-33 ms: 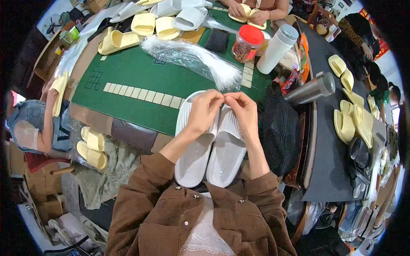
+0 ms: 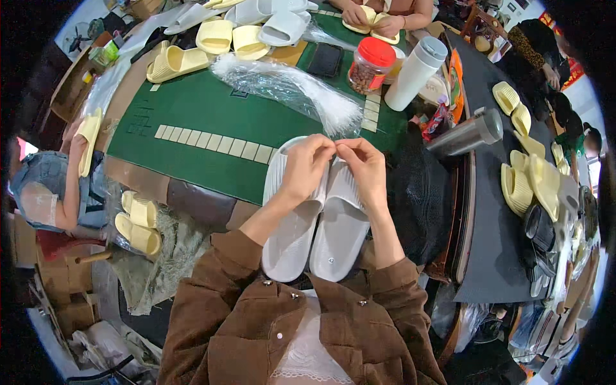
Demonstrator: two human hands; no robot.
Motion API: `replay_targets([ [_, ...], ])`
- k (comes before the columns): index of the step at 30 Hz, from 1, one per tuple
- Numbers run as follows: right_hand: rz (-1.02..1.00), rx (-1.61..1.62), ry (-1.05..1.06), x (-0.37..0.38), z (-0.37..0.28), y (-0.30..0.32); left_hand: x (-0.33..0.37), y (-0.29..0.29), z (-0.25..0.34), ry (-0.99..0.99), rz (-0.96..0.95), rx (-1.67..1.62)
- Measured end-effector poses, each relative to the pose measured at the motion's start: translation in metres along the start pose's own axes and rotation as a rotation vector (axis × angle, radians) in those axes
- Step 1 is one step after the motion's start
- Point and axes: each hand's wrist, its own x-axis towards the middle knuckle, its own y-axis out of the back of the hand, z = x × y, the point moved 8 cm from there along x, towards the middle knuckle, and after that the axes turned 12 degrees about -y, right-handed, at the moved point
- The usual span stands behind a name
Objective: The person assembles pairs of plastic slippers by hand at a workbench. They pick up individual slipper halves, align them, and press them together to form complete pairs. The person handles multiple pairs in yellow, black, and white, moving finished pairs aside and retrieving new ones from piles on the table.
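Note:
A pair of light grey slippers [image 2: 341, 240] rests side by side in front of me, toes pointing away and ribbed straps upward. Over the straps, my left hand [image 2: 307, 165] is closed in a pinch, thumb against fingertips. My right hand [image 2: 363, 168] pinches too, its fingertips meeting the left ones between the two straps. Whatever lies between the fingertips is too small to make out. Just beyond them, a bundle of thin white strands [image 2: 340, 112] spills from a clear plastic bag [image 2: 273, 80] on the green table mat [image 2: 192, 115].
Yellow slippers [image 2: 215, 36] and grey slippers [image 2: 284, 27] are heaped at the far left. A red-lidded jar [image 2: 372, 64], a white bottle [image 2: 417, 74] and a steel tumbler [image 2: 465, 133] stand at right. Across the table, another person's hands [image 2: 372, 22] hold yellow slippers; someone at left holds one too.

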Motion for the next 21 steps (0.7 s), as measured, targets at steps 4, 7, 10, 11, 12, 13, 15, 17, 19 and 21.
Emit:
replay_targets([
  [4,-0.004,-0.006,0.053,0.0,0.0,-0.003,-0.003,-0.001,-0.005,0.034,0.018,-0.048],
  [7,0.018,-0.06,0.022,0.0,0.001,-0.002,-0.004,0.0,-0.008,0.061,0.009,-0.046],
  [10,0.086,-0.156,0.139,-0.004,-0.008,0.0,0.001,-0.002,-0.007,0.059,-0.002,-0.032],
  [11,0.113,-0.139,0.165,-0.007,-0.011,0.002,0.003,-0.001,-0.003,0.023,-0.008,-0.002],
  [12,0.138,-0.123,0.189,-0.012,-0.018,0.001,0.004,0.001,0.001,-0.013,-0.012,0.029],
  [13,0.188,-0.114,0.22,-0.018,-0.026,0.009,0.007,0.0,0.003,0.033,-0.006,-0.036],
  [15,0.145,-0.212,0.285,-0.031,-0.037,0.02,0.013,0.008,0.022,-0.09,0.003,0.051],
  [17,0.091,-0.225,0.246,-0.063,-0.063,0.028,0.015,0.012,0.052,-0.141,-0.084,0.027],
  [19,0.103,-0.304,0.261,-0.095,-0.088,0.051,0.003,0.013,0.083,-0.28,-0.167,0.117],
  [21,0.213,-0.407,0.287,-0.131,-0.114,0.095,-0.023,0.004,0.102,-0.372,-0.289,0.228],
])
